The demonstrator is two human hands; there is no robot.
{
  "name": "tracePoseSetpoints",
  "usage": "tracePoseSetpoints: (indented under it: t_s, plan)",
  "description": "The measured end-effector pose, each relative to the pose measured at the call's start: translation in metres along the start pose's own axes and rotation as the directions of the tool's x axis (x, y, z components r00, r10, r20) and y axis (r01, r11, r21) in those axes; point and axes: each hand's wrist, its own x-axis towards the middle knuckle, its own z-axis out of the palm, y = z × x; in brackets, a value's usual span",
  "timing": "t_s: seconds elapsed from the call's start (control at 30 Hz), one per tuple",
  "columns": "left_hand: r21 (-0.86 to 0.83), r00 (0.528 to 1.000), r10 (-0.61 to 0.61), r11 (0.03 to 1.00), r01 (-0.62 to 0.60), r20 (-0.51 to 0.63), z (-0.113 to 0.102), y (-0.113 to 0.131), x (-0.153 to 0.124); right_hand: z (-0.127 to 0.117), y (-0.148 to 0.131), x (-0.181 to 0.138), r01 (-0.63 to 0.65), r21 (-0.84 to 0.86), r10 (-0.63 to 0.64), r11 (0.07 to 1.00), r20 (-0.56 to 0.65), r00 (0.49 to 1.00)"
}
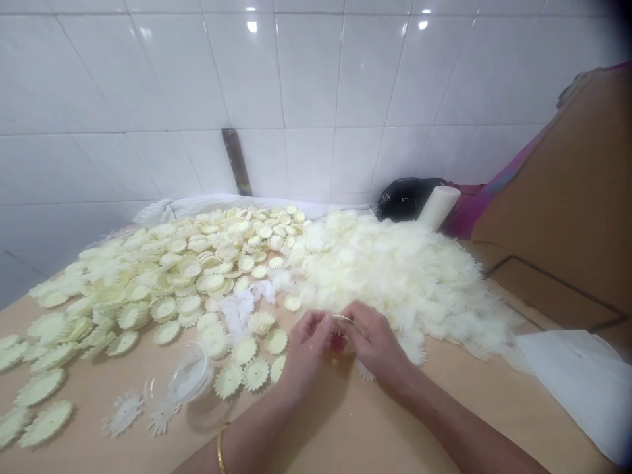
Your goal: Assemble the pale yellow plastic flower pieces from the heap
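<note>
My left hand [309, 352] and my right hand [376, 339] meet over the near middle of the table. Pinched between the fingertips of both is a pale cream notched disc [340, 318], seen nearly edge-on. Something small and reddish [336, 341] shows beneath it, too hidden to name. Close to the left hand lie several loose cream discs [244, 351] with toothed rims and a small centre hole. To the left of them stands a round clear plastic tub [191, 374], with whitish contents I cannot make out.
A large heap of toothed discs [168, 263] spreads over the left of the table [345, 428]. At right rises a pile of thin, whitish frilly pieces [385, 276]. Behind it are a white roll [438, 207] and a black bag [405, 197]. Cardboard [563, 197] borders the right.
</note>
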Motion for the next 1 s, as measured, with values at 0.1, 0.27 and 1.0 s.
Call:
tracePoseSetpoints:
  t_s: [0.1, 0.27, 1.0]
  plan:
    - [0.016, 1.0, 0.004, 1.0, -0.004, 0.012, -0.001, -0.002, 0.0, 0.002, 0.002, 0.0, 0.003, -0.043, -0.005, 0.999, -0.048, 0.999]
    - [0.045, 0.999, 0.004, 0.999, -0.005, 0.032, -0.001, -0.002, -0.001, 0.005, 0.006, 0.002, -0.039, -0.052, 0.034, 0.998, -0.102, 0.994]
    - [0.06, 0.995, -0.007, 0.998, 0.013, -0.098, 0.001, 0.004, -0.001, 0.0, 0.001, -0.004, 0.217, -0.141, -0.247, 0.966, -0.261, 0.933]
